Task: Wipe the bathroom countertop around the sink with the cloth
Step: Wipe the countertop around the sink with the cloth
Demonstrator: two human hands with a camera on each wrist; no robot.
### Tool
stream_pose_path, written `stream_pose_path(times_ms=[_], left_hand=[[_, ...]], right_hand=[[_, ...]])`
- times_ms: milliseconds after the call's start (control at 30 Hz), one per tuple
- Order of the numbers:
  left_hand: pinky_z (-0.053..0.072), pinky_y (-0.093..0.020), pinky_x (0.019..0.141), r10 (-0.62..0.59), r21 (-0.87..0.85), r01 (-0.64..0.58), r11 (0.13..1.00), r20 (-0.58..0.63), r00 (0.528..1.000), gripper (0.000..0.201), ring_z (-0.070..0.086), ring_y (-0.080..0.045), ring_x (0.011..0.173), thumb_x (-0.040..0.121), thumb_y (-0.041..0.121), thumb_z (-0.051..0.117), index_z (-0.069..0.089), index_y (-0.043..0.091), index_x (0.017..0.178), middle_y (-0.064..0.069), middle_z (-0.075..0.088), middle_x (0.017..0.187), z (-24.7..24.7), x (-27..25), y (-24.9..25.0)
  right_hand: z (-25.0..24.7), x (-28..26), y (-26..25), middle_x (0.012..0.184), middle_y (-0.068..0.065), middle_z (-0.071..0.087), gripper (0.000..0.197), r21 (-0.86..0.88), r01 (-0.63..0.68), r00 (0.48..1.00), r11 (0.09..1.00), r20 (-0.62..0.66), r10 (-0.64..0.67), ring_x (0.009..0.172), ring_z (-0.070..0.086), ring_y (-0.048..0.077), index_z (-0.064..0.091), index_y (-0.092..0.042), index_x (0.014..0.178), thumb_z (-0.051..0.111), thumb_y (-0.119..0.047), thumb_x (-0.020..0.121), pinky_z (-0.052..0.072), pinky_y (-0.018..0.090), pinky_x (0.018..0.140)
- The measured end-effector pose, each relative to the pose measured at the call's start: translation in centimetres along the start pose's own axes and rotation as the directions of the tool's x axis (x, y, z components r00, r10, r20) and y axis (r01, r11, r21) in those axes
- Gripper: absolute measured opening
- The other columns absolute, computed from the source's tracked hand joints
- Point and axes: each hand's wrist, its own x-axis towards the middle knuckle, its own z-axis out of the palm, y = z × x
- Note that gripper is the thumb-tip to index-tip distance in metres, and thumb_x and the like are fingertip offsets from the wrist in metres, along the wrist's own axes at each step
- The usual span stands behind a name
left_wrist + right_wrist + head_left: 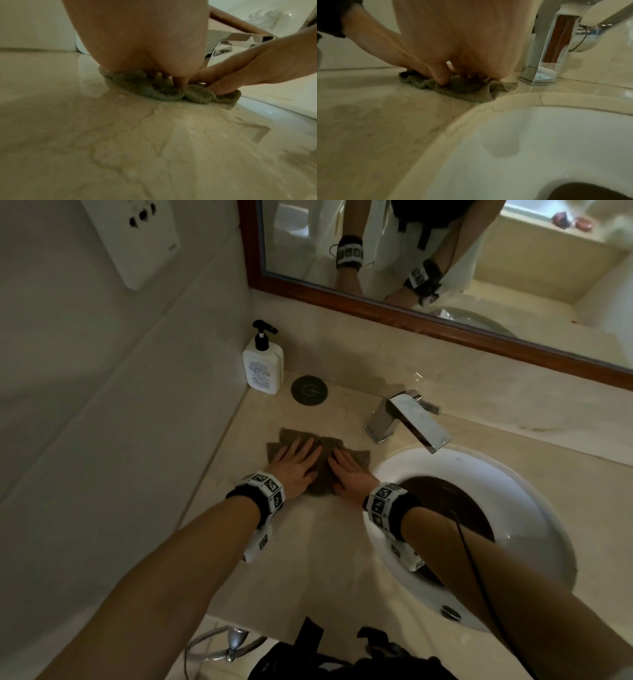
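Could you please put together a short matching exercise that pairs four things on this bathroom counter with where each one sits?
Things:
1. cloth
2. pump bottle
3. faucet
4. sink

Places:
A. in the back corner by the wall
B. under both flat hands
C. right of the cloth, holding dark water
D. behind the basin, spout over it

Pairs: 1-B, 2-A, 3-D, 4-C

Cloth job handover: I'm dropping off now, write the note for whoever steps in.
Left hand: flat, pressing the cloth.
Right hand: flat on the same cloth, beside the left.
Cloth: bunched on the countertop left of the sink, short of the faucet.
Done: the counter nearer the front looks wet and streaked, apparently wiped.
Left: likely the back strip by the soap bottle, around the faucet, and the sink's far side.
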Motion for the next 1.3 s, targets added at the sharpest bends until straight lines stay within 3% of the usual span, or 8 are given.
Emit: stream_pose_path(times_ms=[167,367,533,800,1000,1167,1300], left_hand=[[-0.003,-0.04,0.118,-0.035,0.029,0.036,0.999,-0.036,0.999,0.064,-0.011,-0.023,0.148,0.101,0.048,0.025,-0.004,0.027,0.154,0.001,-0.013,0.162,0.4,0.2,0.0],[0.005,-0.043,0.119,0.0,0.092,0.012,0.996,-0.133,0.991,0.059,-0.005,-0.024,0.149,0.102,0.041,0.029,0.008,0.026,0.155,-0.001,-0.007,0.162,0.7,-1.0,0.9],[0.006,-0.043,0.118,-0.06,0.101,0.066,0.993,-0.064,0.996,0.058,-0.002,-0.025,0.149,0.102,0.042,0.024,0.003,0.028,0.154,0.001,-0.004,0.163,1.7,-2.1,2.1],[0.005,-0.046,0.118,-0.162,0.116,0.154,0.981,0.068,0.984,0.062,-0.007,-0.026,0.149,0.102,0.044,0.024,-0.003,0.025,0.154,-0.001,-0.012,0.162,2.8,-5.4,5.2],[0.008,-0.05,0.118,-0.247,-0.097,0.248,0.964,0.024,0.969,0.056,0.0,-0.023,0.149,0.097,0.035,0.045,0.027,0.018,0.148,-0.002,0.0,0.162,3.0,-8.1,7.2],[0.003,-0.049,0.118,-0.268,-0.073,0.271,0.96,0.047,0.962,0.064,-0.005,-0.022,0.149,0.101,0.046,0.031,0.003,0.027,0.155,0.002,-0.007,0.162,4.2,-9.1,7.1],[-0.001,-0.047,0.118,-0.28,-0.034,0.283,0.959,0.07,0.957,0.06,-0.009,-0.02,0.149,0.102,0.051,0.019,-0.001,0.03,0.154,0.004,-0.012,0.162,4.3,-8.2,6.1]], right_hand=[[0.5,0.2,0.5,0.16,0.006,-0.015,0.07,-0.008,-0.021,0.999,1.0,-0.034,0.021,0.148,-0.013,0.022,-0.005,-0.018,0.154,0.038,-0.034,0.1,0.0,0.038,0.119],[1.0,-0.5,0.7,0.16,0.004,-0.018,0.07,-0.024,-0.058,0.998,0.998,-0.037,0.057,0.147,-0.015,0.021,-0.008,-0.021,0.153,0.033,-0.043,0.1,0.0,0.037,0.118],[1.7,-1.4,0.8,0.16,0.006,-0.018,0.068,-0.06,-0.023,0.999,0.998,-0.038,0.021,0.147,-0.015,0.023,-0.008,-0.022,0.153,0.029,-0.044,0.101,-0.001,0.039,0.118],[4.4,-4.3,0.6,0.16,0.008,-0.016,0.068,-0.132,0.057,0.996,0.99,-0.061,-0.065,0.148,-0.012,0.026,-0.004,-0.019,0.154,0.031,-0.043,0.101,0.002,0.042,0.118],[5.8,-6.5,0.1,0.16,0.008,-0.016,0.07,-0.19,0.164,0.985,0.968,-0.029,-0.173,0.148,-0.014,0.026,-0.002,-0.023,0.154,0.037,-0.042,0.1,0.003,0.043,0.118],[6.2,-6.9,-0.9,0.159,0.007,-0.021,0.073,-0.118,0.171,0.984,0.978,-0.03,-0.176,0.146,-0.02,0.029,-0.005,-0.028,0.153,0.042,-0.034,0.098,-0.003,0.046,0.118],[6.7,-5.8,-1.2,0.16,0.005,-0.02,0.07,-0.086,0.136,0.99,0.987,-0.032,-0.139,0.146,-0.019,0.03,-0.005,-0.029,0.153,0.038,-0.035,0.099,-0.005,0.048,0.117]])
